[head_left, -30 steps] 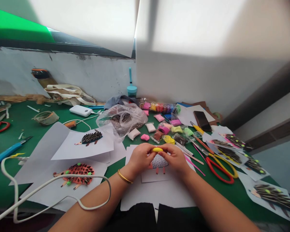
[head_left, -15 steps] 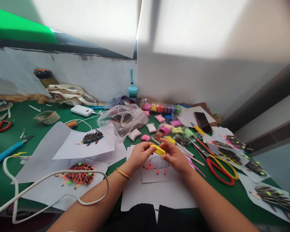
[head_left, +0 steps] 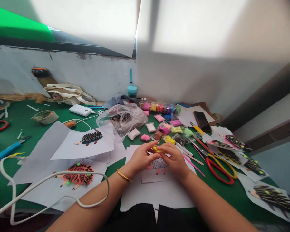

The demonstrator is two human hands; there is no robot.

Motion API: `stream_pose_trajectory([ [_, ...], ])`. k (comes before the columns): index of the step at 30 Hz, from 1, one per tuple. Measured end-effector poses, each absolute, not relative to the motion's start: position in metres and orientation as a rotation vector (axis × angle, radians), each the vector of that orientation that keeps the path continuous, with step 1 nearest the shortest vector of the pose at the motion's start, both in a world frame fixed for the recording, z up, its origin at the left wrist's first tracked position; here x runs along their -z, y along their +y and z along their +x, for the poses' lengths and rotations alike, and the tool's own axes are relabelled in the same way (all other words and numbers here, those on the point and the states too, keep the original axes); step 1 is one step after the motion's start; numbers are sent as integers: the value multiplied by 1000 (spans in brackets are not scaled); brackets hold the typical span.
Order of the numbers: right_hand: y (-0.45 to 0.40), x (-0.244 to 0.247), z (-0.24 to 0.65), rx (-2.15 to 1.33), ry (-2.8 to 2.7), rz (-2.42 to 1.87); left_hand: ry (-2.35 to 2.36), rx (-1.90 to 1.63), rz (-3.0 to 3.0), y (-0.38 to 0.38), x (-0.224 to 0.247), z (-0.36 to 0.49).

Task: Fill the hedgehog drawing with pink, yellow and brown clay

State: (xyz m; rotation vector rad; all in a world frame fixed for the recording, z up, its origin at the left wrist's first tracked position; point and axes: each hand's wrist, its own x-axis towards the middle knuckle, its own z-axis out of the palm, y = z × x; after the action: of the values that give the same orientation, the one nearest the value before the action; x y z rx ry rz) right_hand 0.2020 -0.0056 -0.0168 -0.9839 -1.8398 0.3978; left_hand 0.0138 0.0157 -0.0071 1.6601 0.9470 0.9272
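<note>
My left hand (head_left: 143,158) and my right hand (head_left: 174,159) meet in the middle, their fingers closed round a piece of yellow clay (head_left: 157,149). Only part of the clay shows between the fingertips. Below them lies a white sheet with a hedgehog drawing (head_left: 159,165), its upper part covered by my hands. That sheet rests on larger white paper (head_left: 157,195). Just beyond my fingers are a yellow clay packet (head_left: 168,139) and a pink lump (head_left: 145,137).
Red and yellow scissors (head_left: 219,169) lie right of my right hand. Finished hedgehog pictures (head_left: 79,174) sit at both sides. A white cable (head_left: 50,175) loops over my left forearm. A plastic bag of seeds (head_left: 122,120) and a phone (head_left: 202,121) are farther back.
Both hands have drawn closer together and closed more round the yellow clay, which shows less. The hands now cover more of the drawing's top.
</note>
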Motion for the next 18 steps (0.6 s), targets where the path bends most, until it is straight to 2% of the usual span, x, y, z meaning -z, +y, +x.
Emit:
stream_pose_trajectory([
  [11,-7,14,199,-305,-1981,-1000,1079,-748,1779,19,-1,9],
  [18,10,21,227,-582,-1358,-1206,998,-972,1532,23,-8,4],
])
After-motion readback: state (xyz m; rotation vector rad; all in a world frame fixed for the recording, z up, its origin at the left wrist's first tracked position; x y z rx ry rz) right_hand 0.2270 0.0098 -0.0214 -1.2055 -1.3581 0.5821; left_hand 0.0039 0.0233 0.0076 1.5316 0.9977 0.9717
